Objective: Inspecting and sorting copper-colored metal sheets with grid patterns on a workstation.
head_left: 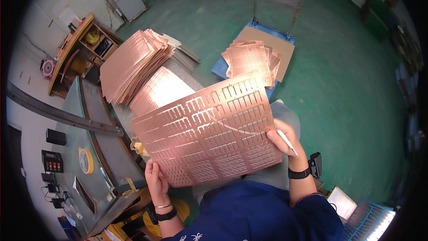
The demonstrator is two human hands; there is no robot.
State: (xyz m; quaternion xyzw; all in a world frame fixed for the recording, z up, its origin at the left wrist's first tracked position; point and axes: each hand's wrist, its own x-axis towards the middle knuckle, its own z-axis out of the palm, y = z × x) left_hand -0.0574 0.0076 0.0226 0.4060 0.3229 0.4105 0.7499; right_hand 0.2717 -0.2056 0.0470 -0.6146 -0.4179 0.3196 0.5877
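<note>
Here, holds a patterned copper-coloured sheet [214,139] over the lap [292,116], gripped at both sides.
Pinches it near its lower left corner with the left hand [157,183]; pinches its right edge with the right hand [285,134] and carries a slim white pen-like tool [286,142] in the same grip. Bears comb-like shapes in the upper rows and small rounded ones near the lower edge. Just past this, shows a low pile [162,89] of similar sheets on a grey table [187,78], next to a tall stack [127,64]. Farther off, includes a blue trolley [220,67] with a brown board [288,53] and a loosely fanned heap [249,59] on top. Reaches, across the green floor [347,85], to a grey cabinet [127,1].
</note>
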